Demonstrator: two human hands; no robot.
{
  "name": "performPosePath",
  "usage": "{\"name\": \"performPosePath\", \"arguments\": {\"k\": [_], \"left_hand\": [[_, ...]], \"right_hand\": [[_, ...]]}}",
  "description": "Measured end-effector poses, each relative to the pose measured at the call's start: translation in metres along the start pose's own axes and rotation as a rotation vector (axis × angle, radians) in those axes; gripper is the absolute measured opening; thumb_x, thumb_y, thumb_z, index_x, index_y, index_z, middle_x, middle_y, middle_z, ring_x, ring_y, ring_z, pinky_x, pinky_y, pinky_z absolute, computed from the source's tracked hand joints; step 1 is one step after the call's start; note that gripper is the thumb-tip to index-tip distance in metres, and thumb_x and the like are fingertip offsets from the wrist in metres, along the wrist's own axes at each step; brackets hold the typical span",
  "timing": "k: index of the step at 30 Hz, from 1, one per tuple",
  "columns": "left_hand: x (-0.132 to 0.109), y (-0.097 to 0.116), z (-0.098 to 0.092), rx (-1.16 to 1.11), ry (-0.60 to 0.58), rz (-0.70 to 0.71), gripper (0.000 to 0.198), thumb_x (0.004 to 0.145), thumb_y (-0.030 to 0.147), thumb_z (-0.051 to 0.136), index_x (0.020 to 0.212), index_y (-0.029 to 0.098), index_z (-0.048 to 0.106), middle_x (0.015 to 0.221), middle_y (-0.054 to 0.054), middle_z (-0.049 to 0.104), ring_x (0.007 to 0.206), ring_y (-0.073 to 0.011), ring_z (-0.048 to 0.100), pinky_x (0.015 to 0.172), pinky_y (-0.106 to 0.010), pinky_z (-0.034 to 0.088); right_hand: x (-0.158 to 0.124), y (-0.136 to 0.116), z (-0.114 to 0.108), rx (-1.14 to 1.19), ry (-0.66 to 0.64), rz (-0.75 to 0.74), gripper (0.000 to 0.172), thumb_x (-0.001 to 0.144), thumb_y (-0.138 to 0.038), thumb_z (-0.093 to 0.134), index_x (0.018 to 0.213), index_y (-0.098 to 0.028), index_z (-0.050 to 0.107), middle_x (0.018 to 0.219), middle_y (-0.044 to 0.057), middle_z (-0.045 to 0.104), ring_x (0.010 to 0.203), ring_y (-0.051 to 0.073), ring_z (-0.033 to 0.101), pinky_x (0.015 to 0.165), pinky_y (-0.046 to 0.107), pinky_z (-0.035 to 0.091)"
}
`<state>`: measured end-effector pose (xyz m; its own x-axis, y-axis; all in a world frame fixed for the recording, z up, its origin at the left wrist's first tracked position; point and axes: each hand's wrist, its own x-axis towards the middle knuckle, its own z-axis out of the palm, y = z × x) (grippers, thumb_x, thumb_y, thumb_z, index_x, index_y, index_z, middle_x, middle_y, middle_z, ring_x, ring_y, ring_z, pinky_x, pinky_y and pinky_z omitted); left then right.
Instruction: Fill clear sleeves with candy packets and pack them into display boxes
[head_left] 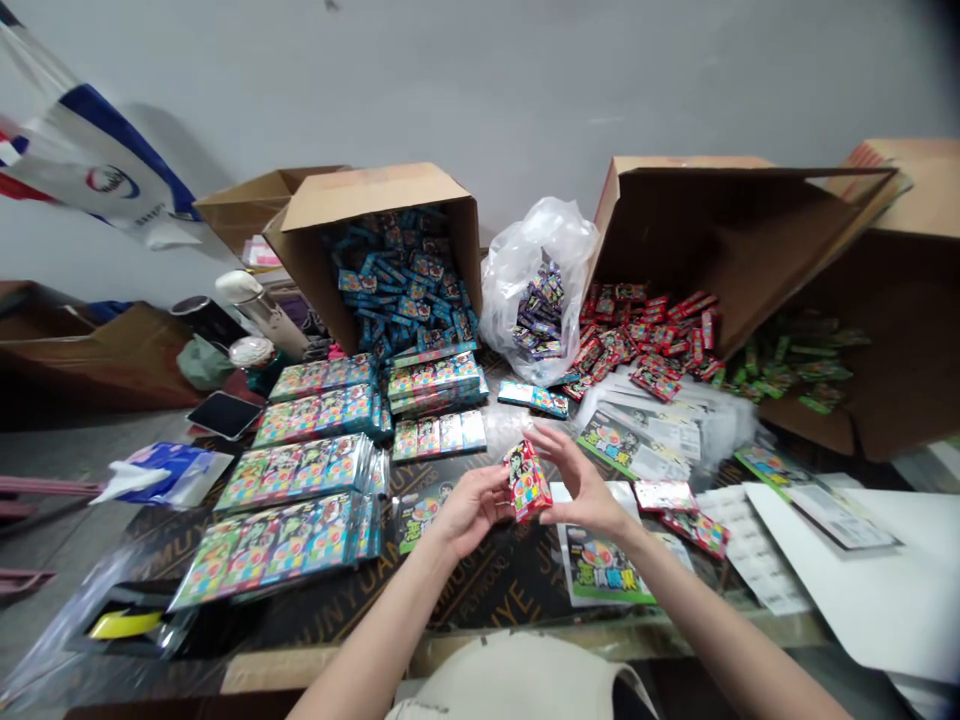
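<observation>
Above the tabletop [487, 592] — 2 hands [471, 510] hold 1 red packet [529, 482].

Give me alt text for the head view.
The left hand holds a red packet, the right hand curved beside it, over a dark table. Behind are open boxes of blue, red and green packets; multicoloured packs stacked at left.

A packing workshop
Beyond the left hand [474, 510], an open carton [375, 190] holds loose blue packets [409, 290]; beyond the right hand [589, 500], another carton [675, 230] spills red packets [656, 335]. Rows of bundled packs [292, 470] lie left of the left hand, on a board [491, 590] stamped PLYWOOD.
</observation>
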<state>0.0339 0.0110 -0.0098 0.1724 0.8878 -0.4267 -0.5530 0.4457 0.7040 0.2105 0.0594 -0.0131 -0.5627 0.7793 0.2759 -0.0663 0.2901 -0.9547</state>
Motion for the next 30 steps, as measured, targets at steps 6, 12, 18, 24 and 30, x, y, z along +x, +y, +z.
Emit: {"name": "performPosePath", "arguments": {"k": [6,12,18,24,30], "left_hand": [[-0.004,-0.008,0.004,0.218,0.096,0.065,0.035,0.063,0.039,0.069,0.082,0.009,0.066,0.068,-0.006,0.065,0.053,-0.011,0.058,0.051,-0.022,0.046],[-0.004,-0.008,-0.008,0.218,0.135,0.002,0.029,0.055,0.025,0.075,0.075,0.008,0.066,0.062,-0.004,0.062,0.045,-0.0063,0.051,0.048,-0.02,0.042],[-0.007,-0.009,-0.005,-0.069,-0.012,-0.042,0.036,0.067,0.04,0.066,0.085,0.01,0.065,0.073,-0.007,0.065,0.058,-0.0116,0.058,0.06,-0.026,0.048],[-0.008,-0.019,0.006,-0.187,-0.086,-0.091,0.032,0.063,0.032,0.071,0.087,0.011,0.065,0.075,-0.006,0.066,0.067,-0.0137,0.061,0.071,-0.027,0.047],[0.001,-0.025,-0.007,0.301,0.09,0.063,0.032,0.059,0.03,0.074,0.08,0.009,0.063,0.071,-0.005,0.065,0.061,-0.0149,0.058,0.064,-0.029,0.047]], "right_hand": [[0.002,-0.015,0.009,-0.512,-0.156,-0.083,0.081,0.06,-0.026,0.068,0.132,-0.024,0.031,0.122,0.009,0.048,0.109,0.027,0.044,0.097,0.045,0.028],[0.0,-0.012,0.006,-0.605,-0.22,-0.103,0.093,0.058,-0.041,0.072,0.135,-0.022,0.025,0.125,0.01,0.044,0.111,0.028,0.041,0.094,0.044,0.029],[-0.009,0.003,0.014,-0.243,-0.055,0.03,0.089,0.062,-0.041,0.069,0.135,-0.026,0.02,0.127,0.009,0.042,0.116,0.025,0.04,0.099,0.042,0.03],[-0.013,0.011,0.025,-0.003,-0.081,0.102,0.102,0.058,-0.042,0.073,0.136,-0.027,0.011,0.133,0.011,0.035,0.12,0.025,0.037,0.098,0.04,0.033],[-0.014,0.006,0.014,-0.47,-0.143,-0.091,0.092,0.058,-0.029,0.071,0.135,-0.026,0.021,0.132,0.008,0.036,0.123,0.027,0.03,0.103,0.045,0.019]]}}
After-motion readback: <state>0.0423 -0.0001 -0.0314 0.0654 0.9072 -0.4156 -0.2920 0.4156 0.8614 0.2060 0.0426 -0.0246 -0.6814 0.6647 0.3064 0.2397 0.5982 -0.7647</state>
